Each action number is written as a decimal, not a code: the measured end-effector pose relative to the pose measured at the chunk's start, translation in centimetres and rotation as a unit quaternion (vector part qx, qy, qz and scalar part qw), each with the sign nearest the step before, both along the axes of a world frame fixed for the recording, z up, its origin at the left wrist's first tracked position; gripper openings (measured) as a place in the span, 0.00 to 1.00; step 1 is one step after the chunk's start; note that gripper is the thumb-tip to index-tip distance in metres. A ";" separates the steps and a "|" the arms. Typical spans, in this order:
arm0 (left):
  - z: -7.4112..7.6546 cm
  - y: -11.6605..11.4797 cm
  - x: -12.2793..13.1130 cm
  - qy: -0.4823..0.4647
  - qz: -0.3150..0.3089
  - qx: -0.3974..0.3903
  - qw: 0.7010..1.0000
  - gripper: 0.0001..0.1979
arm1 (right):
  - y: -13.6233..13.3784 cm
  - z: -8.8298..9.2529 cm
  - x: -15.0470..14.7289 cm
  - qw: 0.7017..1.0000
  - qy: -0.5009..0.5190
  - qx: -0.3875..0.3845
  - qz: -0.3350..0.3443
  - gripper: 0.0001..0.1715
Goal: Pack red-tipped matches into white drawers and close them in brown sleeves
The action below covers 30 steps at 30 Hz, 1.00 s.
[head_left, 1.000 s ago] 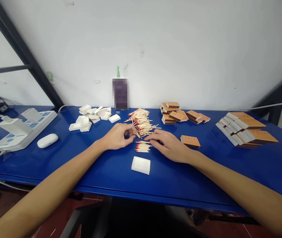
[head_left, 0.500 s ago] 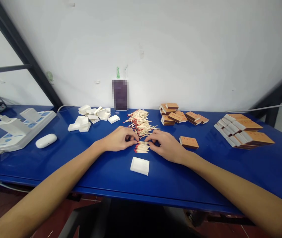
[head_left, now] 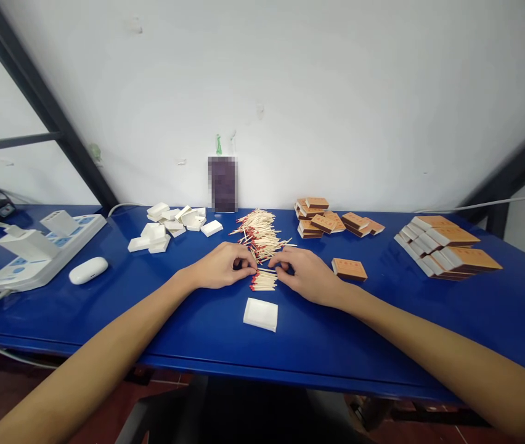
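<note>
Matches in a small bundle [head_left: 265, 280] lie on the blue desk [head_left: 188, 320], between our two hands and just in front of the big loose pile of matches [head_left: 259, 231]. The sticks lie side by side. Their long axis runs left to right across us, and the red heads point to our left.

We judge these sticks to be very light, thin and stiff, easy to snap and quick to roll apart. It seems better to take them all together across the middle, from both long sides, and not by the heads.

Our left hand [head_left: 223, 266] rests palm down with bent fingers, its tips at the head end of the bundle. Our right hand [head_left: 306, 274] is curled the same way, its tips at the bare wooden end. We cannot tell whether the fingers pinch the sticks or only touch them.

Just nearer to us lies one white tray [head_left: 261, 314], and a single orange sleeve [head_left: 349, 269] lies near the right hand. Farther out are a heap of white trays [head_left: 170, 222], a heap of orange sleeves [head_left: 322, 216] and rows of stacked boxes [head_left: 447, 246].
</note>
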<state>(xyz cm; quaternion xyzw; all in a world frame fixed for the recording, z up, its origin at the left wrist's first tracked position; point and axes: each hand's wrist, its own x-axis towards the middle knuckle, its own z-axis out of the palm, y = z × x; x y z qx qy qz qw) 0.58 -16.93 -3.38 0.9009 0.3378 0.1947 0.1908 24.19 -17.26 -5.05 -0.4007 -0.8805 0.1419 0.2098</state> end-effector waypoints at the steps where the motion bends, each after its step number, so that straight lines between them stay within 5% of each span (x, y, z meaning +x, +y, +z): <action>1: 0.0 0.1 -0.1 -0.002 0.005 0.004 1.000 0.06 | 0.2 0.1 -0.1 1.000 0.001 -0.009 0.006 0.11; 8: -0.6 0.9 -1.4 0.047 0.103 0.102 0.988 0.07 | 0.9 0.6 -0.2 0.999 -0.010 -0.043 0.026 0.10; 17: -1.0 1.3 -1.6 0.079 0.073 0.113 0.988 0.11 | 0.1 0.6 0.4 0.998 -0.009 -0.020 0.063 0.17; 22: -1.0 1.3 -1.7 0.089 0.072 0.109 0.987 0.13 | 0.2 -0.2 0.3 0.999 0.035 -0.003 0.032 0.20; 30: -0.6 1.2 -1.5 0.075 0.045 0.092 0.992 0.12 | 0.6 -0.4 -0.3 0.998 -0.030 0.046 0.019 0.19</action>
